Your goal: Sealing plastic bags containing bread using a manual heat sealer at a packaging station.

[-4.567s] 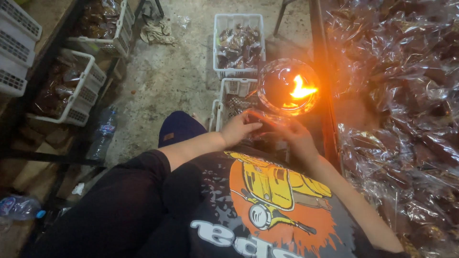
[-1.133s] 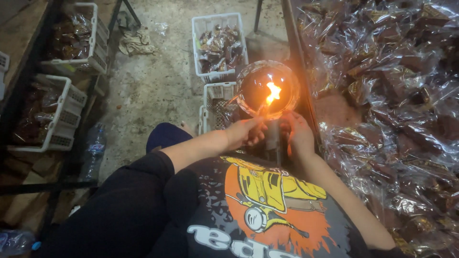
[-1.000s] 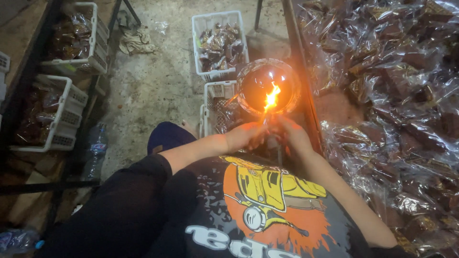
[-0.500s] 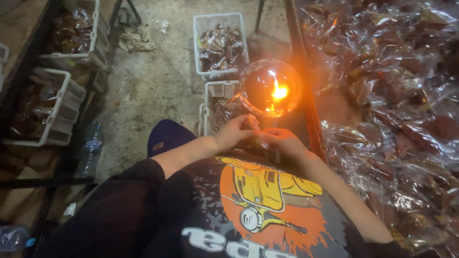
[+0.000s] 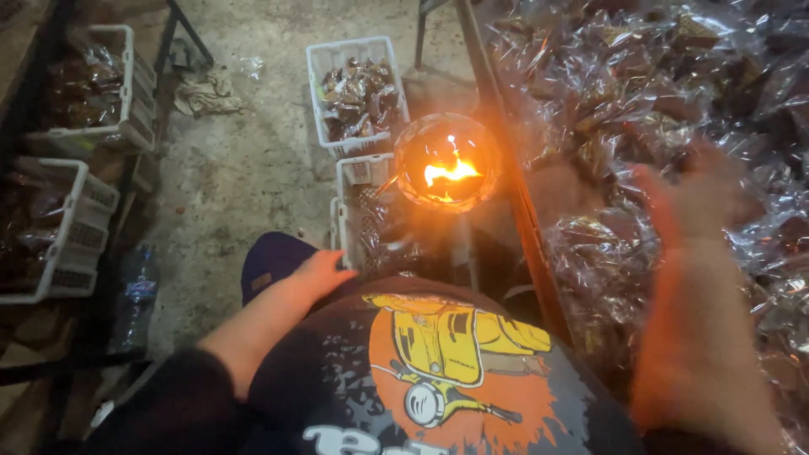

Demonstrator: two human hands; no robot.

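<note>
A flame burns inside a round glass holder just ahead of my lap. My left hand lies low beside the near white crate, with nothing in it and its fingers loosely extended toward the crate's edge. My right hand is raised and blurred by motion over the heap of clear plastic packets on the right. Its fingers are spread and I see nothing held in it. Small dark packets lie in the near crate, partly hidden by glare from the flame.
A second white crate of dark packets stands further out on the concrete floor. Two more crates sit on a rack at left, a plastic bottle below them. A dark bar edges the packet heap.
Both hands were together just below the flame. Now they have parted: the left dropped toward the near crate, the right swung out over the packet heap.
</note>
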